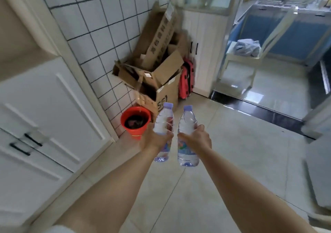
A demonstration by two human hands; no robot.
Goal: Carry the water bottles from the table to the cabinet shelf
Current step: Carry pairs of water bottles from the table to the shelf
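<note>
Both forearms stretch out over the tiled floor (232, 152), and each hand's got a bottle. Left hand (155, 139) wraps round the left water bottle (163, 123), right hand (197, 137) grips the right water bottle (188, 121), both upright, caps up, close together, near the red bucket (135, 121) and cardboard boxes (157, 57).
</note>
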